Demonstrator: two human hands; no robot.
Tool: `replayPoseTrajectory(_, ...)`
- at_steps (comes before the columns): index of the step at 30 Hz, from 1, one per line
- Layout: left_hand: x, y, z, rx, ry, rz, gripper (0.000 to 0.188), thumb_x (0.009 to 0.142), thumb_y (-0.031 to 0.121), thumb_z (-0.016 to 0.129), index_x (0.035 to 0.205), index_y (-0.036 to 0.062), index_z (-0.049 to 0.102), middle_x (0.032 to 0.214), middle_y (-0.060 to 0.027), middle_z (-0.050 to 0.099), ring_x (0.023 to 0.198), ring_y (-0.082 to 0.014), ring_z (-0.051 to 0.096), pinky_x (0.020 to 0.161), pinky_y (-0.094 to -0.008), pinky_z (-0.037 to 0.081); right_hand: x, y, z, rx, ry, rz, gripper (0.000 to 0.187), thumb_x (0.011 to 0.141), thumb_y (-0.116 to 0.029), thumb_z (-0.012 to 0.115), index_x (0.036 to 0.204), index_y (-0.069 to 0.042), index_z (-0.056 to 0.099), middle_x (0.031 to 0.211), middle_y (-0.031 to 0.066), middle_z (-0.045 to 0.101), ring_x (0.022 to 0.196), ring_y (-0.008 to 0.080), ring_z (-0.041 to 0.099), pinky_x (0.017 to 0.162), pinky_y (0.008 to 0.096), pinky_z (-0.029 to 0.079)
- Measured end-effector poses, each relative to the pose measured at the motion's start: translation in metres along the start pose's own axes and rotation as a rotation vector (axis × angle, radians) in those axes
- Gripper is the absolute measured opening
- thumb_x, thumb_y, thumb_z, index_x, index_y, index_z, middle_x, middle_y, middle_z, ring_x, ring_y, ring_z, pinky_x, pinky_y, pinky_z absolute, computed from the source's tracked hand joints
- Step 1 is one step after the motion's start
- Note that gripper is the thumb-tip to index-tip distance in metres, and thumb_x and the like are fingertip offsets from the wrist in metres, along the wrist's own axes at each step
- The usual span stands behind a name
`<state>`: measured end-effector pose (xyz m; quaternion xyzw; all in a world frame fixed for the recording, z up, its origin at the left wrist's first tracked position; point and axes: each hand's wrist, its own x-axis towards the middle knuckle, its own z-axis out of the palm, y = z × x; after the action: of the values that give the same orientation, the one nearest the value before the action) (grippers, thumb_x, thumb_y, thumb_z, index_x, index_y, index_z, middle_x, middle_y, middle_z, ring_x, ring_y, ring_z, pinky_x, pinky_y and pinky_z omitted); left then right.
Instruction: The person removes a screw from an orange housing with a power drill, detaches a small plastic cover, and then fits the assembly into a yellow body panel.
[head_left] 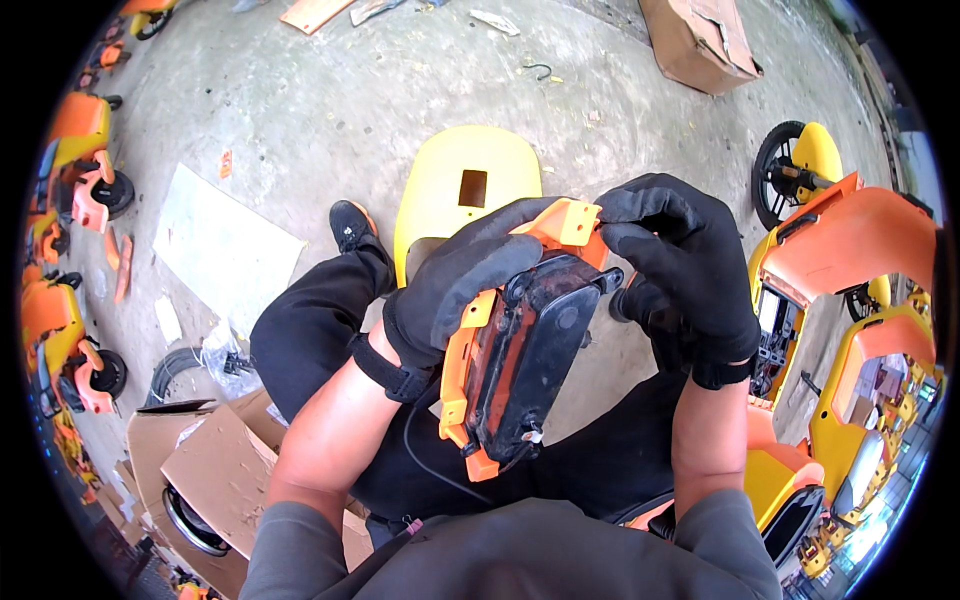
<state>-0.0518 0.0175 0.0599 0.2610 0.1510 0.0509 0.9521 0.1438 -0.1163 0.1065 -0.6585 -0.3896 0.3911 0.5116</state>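
Observation:
Above my lap, a dusty black and red tail light (530,355) sits in an orange plastic bracket (457,375) with several mounting tabs. My left hand (465,275), in a black glove, is wrapped around the bracket's upper left side, its thumb lying along the edge. At the bracket's top end, my gloved right hand (680,255) has thumb and forefinger pinched together close to a tab with holes. Whatever sits between those fingertips is too small or hidden to make out. A thin black cable (425,455) hangs from the lower left of the assembly.
A yellow body panel (440,170) with a rectangular hole lies just beyond my hands. Orange and yellow scooter parts (830,240) stand close on the right, with more along the left. Opened cardboard (225,470) is at lower left, and a carton (700,45) stands far right.

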Motion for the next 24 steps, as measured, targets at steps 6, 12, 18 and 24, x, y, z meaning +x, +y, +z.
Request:
replayPoseTrajectory(6, 0.001, -0.001, 0.001, 0.009, 0.049, -0.006, 0.06, 0.098, 0.021, 0.055, 0.15, -0.0035, 0.037, 0.142, -0.019, 0.054, 0.127, -0.026, 0.057, 0.108, -0.0359, 0.045, 0.001, -0.001, 0.003, 0.017, 0.002, -0.001, 0.02, 0.084, 0.001, 0.068, 0.103, 0.003, 0.07, 0.099, 0.0064, 0.07, 0.092, 0.0119, 0.064, 0.087, 0.0282, 0.051)
replayPoseTrajectory(12, 0.001, -0.001, -0.002, 0.033, 0.033, 0.013, 0.062, 0.099, 0.022, 0.054, 0.151, -0.0031, 0.034, 0.144, -0.0198, 0.052, 0.127, -0.0271, 0.058, 0.109, -0.0365, 0.045, 0.001, 0.001, 0.008, 0.038, 0.05, -0.048, 0.022, 0.088, 0.0, 0.066, 0.109, 0.003, 0.068, 0.1, 0.006, 0.069, 0.093, 0.0114, 0.063, 0.087, 0.0271, 0.051)
replayPoseTrajectory(18, -0.001, -0.001, -0.007, 0.172, 0.049, 0.048, 0.067, 0.101, 0.037, 0.051, 0.152, -0.0029, 0.032, 0.145, -0.0231, 0.05, 0.126, -0.0307, 0.058, 0.108, -0.0414, 0.047, 0.003, 0.003, 0.015, 0.14, 0.16, -0.016, 0.022, 0.092, 0.001, 0.06, 0.113, 0.003, 0.067, 0.101, 0.0045, 0.068, 0.09, 0.0087, 0.062, 0.083, 0.0237, 0.05)
replayPoseTrajectory(24, 0.001, -0.006, -0.013, 0.262, 0.047, 0.113, 0.065, 0.103, 0.041, 0.043, 0.151, -0.0031, 0.034, 0.141, -0.0247, 0.053, 0.122, -0.0333, 0.06, 0.106, -0.0423, 0.049, 0.003, 0.002, 0.013, 0.172, 0.132, 0.027, 0.022, 0.093, -0.002, 0.062, 0.114, 0.002, 0.067, 0.096, 0.0028, 0.069, 0.083, 0.0065, 0.06, 0.076, 0.0218, 0.05)
